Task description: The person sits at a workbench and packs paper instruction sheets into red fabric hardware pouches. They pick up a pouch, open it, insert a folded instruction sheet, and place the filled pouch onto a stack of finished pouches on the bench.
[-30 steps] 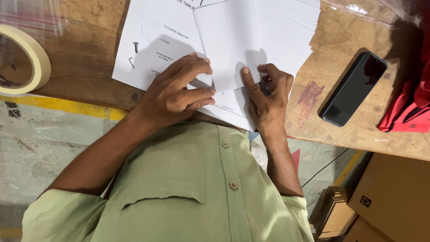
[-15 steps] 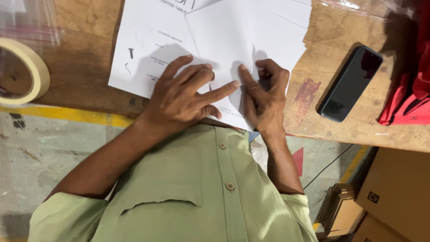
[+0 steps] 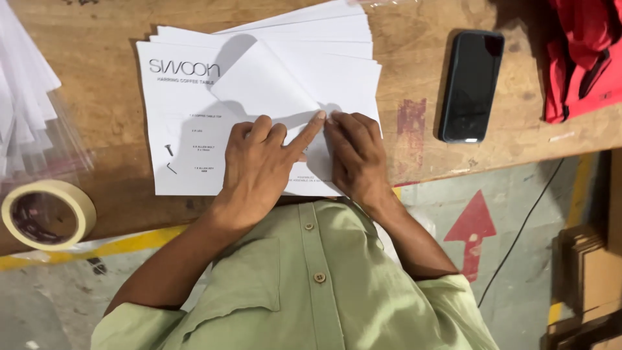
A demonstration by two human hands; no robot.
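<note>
Both hands lie flat, gripping nothing, left hand [image 3: 259,170] index out, right hand [image 3: 356,155] fingers together, pressing the folded white paper sheet [image 3: 265,84] atop the paper stack [image 3: 337,32] at the wooden table's [image 3: 97,97] near edge; likely light, floppy, slidey, best pinched at a corner.

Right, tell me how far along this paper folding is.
Done: the top sheet has one flap folded over. In hand: the left hand and right hand press flat on it, fingertips meeting at the crease. Left: the stack of sheets fanned out beneath lies flat and unfolded.
</note>
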